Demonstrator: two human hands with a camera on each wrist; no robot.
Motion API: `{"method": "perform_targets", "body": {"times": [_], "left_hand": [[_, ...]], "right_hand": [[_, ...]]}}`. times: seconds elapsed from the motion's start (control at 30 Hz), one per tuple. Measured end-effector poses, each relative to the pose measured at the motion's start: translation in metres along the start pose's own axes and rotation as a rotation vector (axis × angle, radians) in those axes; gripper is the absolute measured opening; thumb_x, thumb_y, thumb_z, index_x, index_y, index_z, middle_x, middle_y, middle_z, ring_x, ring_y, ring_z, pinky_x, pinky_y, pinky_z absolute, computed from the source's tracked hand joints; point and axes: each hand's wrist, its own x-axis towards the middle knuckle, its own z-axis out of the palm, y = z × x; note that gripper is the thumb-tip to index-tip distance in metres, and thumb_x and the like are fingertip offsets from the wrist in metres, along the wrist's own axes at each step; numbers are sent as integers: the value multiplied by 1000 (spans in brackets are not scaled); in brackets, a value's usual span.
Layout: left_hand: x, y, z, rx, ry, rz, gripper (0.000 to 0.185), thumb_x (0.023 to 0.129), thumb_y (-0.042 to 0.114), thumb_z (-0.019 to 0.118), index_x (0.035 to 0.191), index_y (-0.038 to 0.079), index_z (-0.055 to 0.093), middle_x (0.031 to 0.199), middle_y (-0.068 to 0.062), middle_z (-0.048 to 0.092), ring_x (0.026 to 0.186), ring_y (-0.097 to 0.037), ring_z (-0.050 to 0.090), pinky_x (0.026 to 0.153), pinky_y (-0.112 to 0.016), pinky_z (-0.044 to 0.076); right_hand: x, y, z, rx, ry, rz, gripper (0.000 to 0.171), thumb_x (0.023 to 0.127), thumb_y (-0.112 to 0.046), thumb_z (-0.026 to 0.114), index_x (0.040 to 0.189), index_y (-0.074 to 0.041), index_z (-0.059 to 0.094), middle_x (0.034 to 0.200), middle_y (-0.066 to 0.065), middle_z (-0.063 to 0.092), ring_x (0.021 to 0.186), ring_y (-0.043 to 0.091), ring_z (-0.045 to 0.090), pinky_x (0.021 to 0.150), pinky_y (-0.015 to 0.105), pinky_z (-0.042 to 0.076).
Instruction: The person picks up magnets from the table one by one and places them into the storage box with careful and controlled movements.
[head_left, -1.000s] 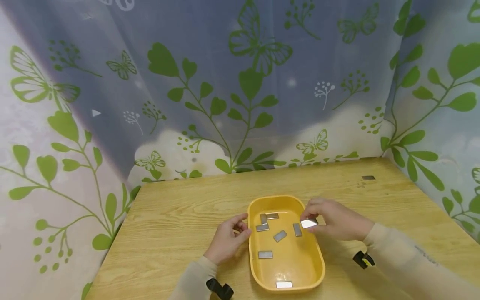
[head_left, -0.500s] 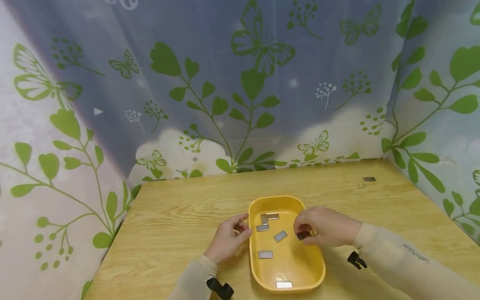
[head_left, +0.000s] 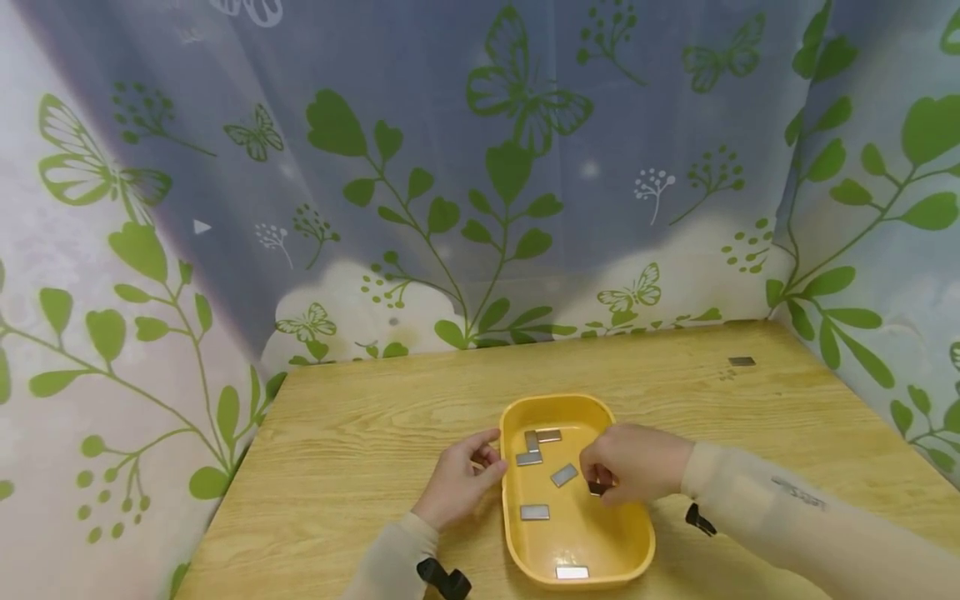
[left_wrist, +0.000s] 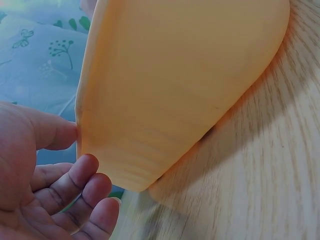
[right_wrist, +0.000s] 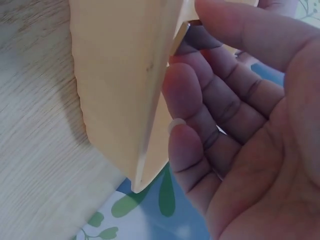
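Observation:
A yellow plastic tray (head_left: 510, 533) sits on the wooden table with several flat, silver-grey rectangular metal blocks lying in it, one of them a tilted block (head_left: 564, 476) near the middle. My right hand (head_left: 637, 464) reaches over the tray's right rim and pinches a dark-looking metal block (head_left: 597, 488) between thumb and fingers, low inside the tray. In the right wrist view that block (right_wrist: 196, 39) shows partly behind the thumb. Relaxed fingers of my left hand (head_left: 459, 479) touch the tray's left rim; in the left wrist view they lie against the tray's outer wall (left_wrist: 150, 100).
Another metal block (head_left: 742, 362) lies alone at the table's far right. Behind and beside the wooden table (head_left: 360, 433) hangs a curtain (head_left: 420, 275) with leaves and butterflies. Each wrist carries a black strap device, such as the left one (head_left: 444, 577).
My right hand has moved left and down from above the right rim into the tray, with the metal block in its fingers. My left hand stays at the left rim.

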Motion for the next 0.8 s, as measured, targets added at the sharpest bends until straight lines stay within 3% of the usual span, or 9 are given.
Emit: {"method": "perform_targets", "body": {"times": [0.33,0.57,0.8], "left_hand": [[-1,2,0,6,2,-13,44,94,14,62,134,-1,52,93,3,60,89,-13,57,73,-24,49],[-1,1,0,4,3,-11,44,94,13,62,134,-2,52,93,3,60,89,-13,57,72,-23,50],[-1,1,0,3,-1,-11,44,94,14,62,135,-2,52,93,3,60,88,-13,57,73,-23,50]], "right_hand": [[10,-10,4,-47,-75,41,20,71,-16,80,73,-24,62,63,-17,50,57,0,45,57,20,42],[20,-17,12,-162,-159,105,26,70,-16,81,64,-20,56,61,-15,48,56,3,43,55,21,40],[26,-20,19,-223,-213,110,28,71,-18,83,62,-21,56,60,-15,49,55,3,45,55,19,41]]}}
